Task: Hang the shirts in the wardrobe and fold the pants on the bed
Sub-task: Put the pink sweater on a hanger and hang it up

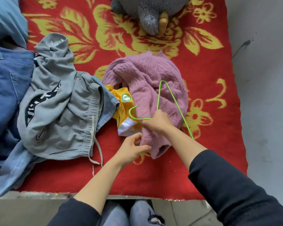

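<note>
The blanket (153, 176) is coloured red and patterned with yellow flowers. The cable-knit sweater (147, 75) is dyed mauve, the hanger (172, 95) bright green, the shirt (121, 110) yellow, trimmed white; the left pants (59, 111) are printed black on grey.

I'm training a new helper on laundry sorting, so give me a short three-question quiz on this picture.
1. True or false: the right hand grips the green hanger.
2. Which garment does the left hand pinch?
3. Fill in: the grey sweatpants lie partly over the blue ____.
Key: 1 true; 2 the pink sweater, at its hem; 3 jeans.
</note>
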{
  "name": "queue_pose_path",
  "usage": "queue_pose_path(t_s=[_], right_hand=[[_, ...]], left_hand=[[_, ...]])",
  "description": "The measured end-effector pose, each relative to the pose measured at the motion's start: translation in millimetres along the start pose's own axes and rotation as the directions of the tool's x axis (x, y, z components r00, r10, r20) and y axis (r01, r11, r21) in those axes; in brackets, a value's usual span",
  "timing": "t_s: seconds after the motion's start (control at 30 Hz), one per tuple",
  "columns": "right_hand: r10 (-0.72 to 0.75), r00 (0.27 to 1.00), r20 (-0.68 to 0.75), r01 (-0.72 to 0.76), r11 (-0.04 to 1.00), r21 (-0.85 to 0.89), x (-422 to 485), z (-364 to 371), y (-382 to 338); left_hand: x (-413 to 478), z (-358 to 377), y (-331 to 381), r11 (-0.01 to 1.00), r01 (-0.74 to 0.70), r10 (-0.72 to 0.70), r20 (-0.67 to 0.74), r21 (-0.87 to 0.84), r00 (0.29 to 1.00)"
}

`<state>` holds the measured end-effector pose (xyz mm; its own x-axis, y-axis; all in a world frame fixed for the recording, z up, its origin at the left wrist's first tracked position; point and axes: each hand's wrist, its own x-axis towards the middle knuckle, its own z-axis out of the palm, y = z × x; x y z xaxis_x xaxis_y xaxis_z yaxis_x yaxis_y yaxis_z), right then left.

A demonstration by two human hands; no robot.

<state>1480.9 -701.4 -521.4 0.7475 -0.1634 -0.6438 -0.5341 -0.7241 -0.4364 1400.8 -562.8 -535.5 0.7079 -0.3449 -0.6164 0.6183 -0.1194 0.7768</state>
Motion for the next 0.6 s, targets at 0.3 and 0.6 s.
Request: queue_pose_path(t_s=[0.3, 0.6], right_hand=[[-0.210, 0.965, -0.157, 0.257, 0.875, 0.411, -58, -65, -41], [-0.589, 0.806, 0.053, 0.510, 0.738, 0.442, -140, -111, -110]], left_hand=[[-57, -29, 86, 0.964, -0.259, 0.251, -0.113, -0.064, 0.961], [-150, -51, 225, 0.806, -0.557, 0.577, -0.053, 0.200, 0.815]])
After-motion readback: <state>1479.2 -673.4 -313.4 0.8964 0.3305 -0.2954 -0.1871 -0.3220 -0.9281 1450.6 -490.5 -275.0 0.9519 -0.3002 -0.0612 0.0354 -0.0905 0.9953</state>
